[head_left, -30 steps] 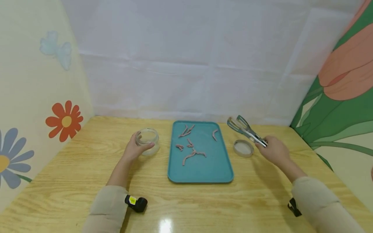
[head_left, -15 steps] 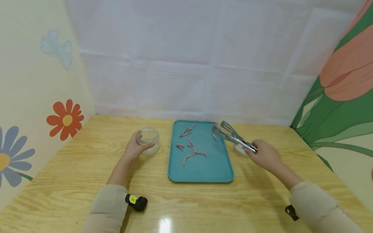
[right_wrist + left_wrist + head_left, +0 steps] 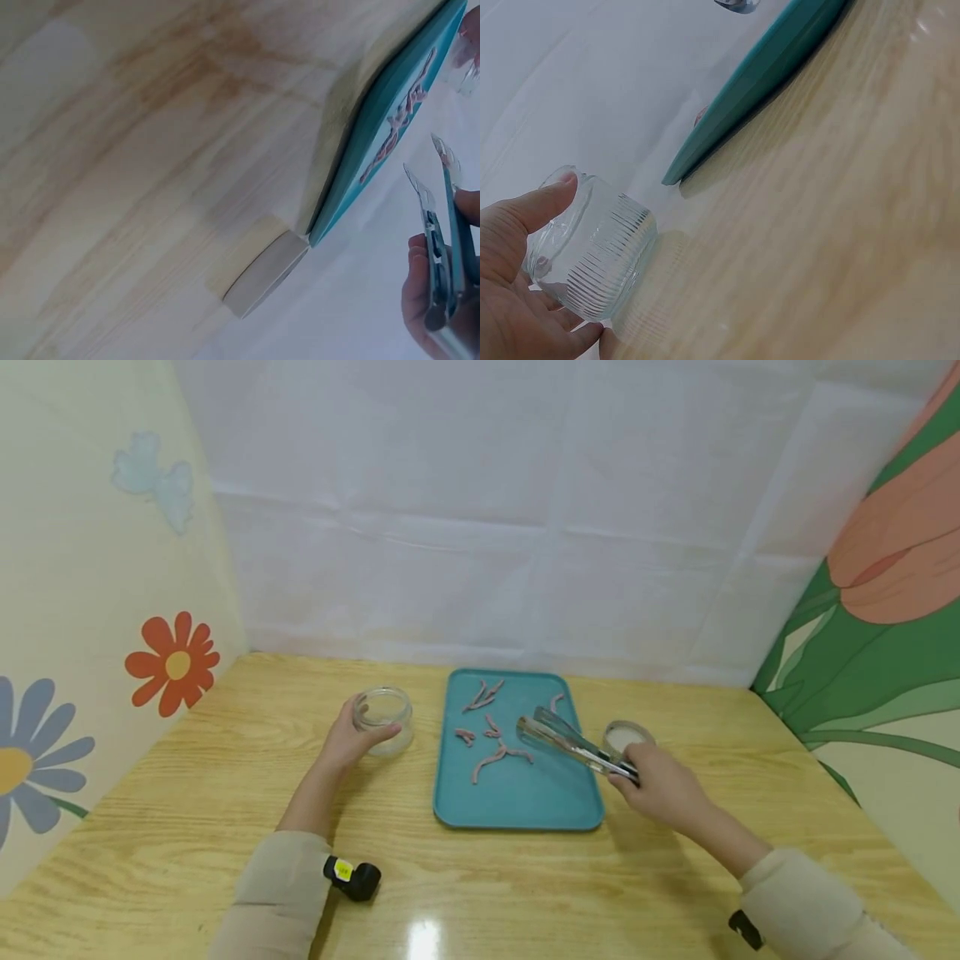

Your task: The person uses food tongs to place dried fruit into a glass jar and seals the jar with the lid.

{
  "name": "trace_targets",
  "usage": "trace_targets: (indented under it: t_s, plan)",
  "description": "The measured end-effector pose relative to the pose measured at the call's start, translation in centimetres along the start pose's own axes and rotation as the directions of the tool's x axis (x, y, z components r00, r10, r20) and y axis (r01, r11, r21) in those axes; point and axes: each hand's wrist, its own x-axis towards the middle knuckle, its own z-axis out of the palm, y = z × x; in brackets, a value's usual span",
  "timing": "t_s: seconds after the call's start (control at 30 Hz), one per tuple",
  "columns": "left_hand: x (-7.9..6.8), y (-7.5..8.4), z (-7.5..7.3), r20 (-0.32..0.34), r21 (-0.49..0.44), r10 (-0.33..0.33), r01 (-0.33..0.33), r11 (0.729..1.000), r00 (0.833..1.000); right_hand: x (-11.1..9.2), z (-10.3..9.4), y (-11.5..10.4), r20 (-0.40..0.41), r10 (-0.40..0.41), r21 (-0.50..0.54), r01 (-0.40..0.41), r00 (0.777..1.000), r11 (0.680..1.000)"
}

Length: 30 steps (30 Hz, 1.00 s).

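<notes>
We have our right hand clamped on the handle end of the metal tongs, its fingers curled round them, while the tongs' own two arms stand apart with nothing between them. The right wrist view shows their tips held above the blue tray, not touching it. The relation that counts now is between those tips and the branching pink strip at the middle of the tray. In the head view it lies left of the tips and on their near side. Its longer limb runs from near left up toward the far right, and its shorter limb points right, ending just near of the tips. The tongs themselves reach left and far from our hand, so they slant across that longer limb's line. A curved strip lies right and far of the tips.

Our right hand, through the tongs, is the nearer one to the strips. Our left hand is left of the tray, fingers wrapped round the open glass jar, which appears to stand on the bench.
</notes>
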Motion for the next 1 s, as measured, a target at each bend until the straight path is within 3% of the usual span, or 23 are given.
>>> trace_targets:
  t_s: [0.37,0.73,1.0]
  plan:
    - [0.1,-0.1,0.0,0.002,-0.007,0.003,-0.003,1.0,1.0,-0.5,0.8,-0.7,0.033,-0.049,-0.033,0.05,0.998,0.998]
    - [-0.1,0.0,0.0,0.002,-0.011,0.008,-0.007,1.0,1.0,-0.7,1.4,-0.3,-0.023,-0.138,-0.058,0.136,0.99,0.989]
    - [0.0,0.0,0.0,0.003,-0.01,0.002,-0.002,1.0,1.0,-0.6,1.7,-0.2,-0.058,-0.139,-0.088,0.134,0.989,0.987]
